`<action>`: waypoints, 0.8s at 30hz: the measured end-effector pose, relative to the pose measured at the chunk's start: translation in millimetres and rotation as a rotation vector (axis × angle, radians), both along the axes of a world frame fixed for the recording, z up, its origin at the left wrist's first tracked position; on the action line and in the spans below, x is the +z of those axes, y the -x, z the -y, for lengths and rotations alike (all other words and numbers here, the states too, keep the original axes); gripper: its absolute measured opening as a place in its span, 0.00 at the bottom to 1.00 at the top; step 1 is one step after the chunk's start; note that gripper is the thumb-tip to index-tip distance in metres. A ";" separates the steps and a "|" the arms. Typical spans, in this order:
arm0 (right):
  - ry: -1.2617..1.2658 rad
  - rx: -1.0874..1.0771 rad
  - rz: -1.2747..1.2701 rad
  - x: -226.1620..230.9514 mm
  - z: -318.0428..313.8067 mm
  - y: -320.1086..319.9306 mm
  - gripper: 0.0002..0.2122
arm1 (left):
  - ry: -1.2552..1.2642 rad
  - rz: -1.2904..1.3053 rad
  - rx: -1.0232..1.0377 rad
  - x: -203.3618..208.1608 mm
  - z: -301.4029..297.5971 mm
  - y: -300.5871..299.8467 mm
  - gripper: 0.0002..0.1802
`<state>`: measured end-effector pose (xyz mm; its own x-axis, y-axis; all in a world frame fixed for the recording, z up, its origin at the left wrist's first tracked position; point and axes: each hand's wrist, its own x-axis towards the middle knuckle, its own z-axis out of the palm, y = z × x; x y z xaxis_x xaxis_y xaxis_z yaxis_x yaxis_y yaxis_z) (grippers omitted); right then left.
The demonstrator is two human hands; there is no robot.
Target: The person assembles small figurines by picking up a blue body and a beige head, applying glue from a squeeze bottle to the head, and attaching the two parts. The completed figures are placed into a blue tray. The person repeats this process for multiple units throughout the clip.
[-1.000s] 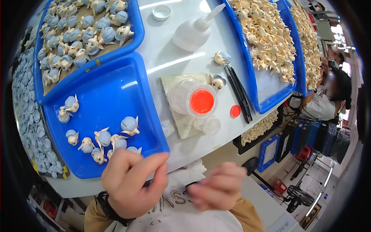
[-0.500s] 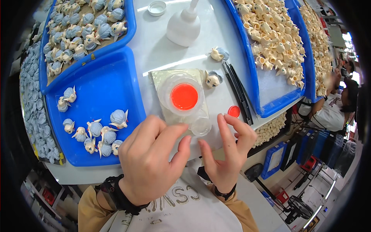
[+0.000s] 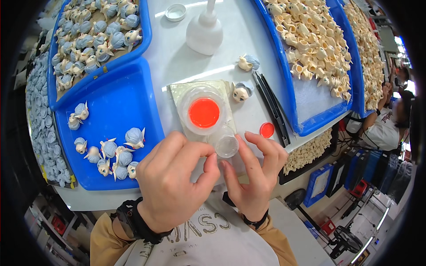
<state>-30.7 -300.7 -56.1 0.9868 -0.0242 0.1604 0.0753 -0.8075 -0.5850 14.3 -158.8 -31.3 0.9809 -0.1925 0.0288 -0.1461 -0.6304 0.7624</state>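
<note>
Clear cup [image 3: 226, 146] sits beside the right hand [image 3: 254, 172].

The head camera, the left of two worn side by side, looks steeply down onto the counter [image 3: 166, 55] from close above the fingers [image 3: 191, 151]. The wearer's white shirt [image 3: 199, 252] fills the bottom; fisheye bending tilts the room [image 3: 372, 190] sideways at right.

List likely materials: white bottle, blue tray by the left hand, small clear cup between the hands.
White bottle: probably soft plastic, satin; milky body, smooth soft shading.
Blue tray: likely moulded plastic, semi-gloss; uniform colour, rounded rim.
Small clear cup: plastic or glass, glossy; see-through with pale glints, which doesn't settle it.
</note>
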 end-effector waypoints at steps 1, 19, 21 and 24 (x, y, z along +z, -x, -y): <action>-0.002 0.002 0.000 -0.1 0.1 -0.1 0.21 | 0.001 0.002 0.002 -0.5 0.2 0.1 0.08; -0.016 0.013 0.002 -0.6 1.3 0.5 0.22 | -0.018 0.046 0.006 -2.9 2.6 1.5 0.09; -0.019 0.014 0.009 -1.1 1.3 0.6 0.22 | -0.023 0.052 0.004 -2.6 3.0 1.7 0.08; -0.018 0.019 0.017 -2.1 1.5 0.7 0.22 | -0.034 0.054 0.006 -0.8 3.6 0.7 0.07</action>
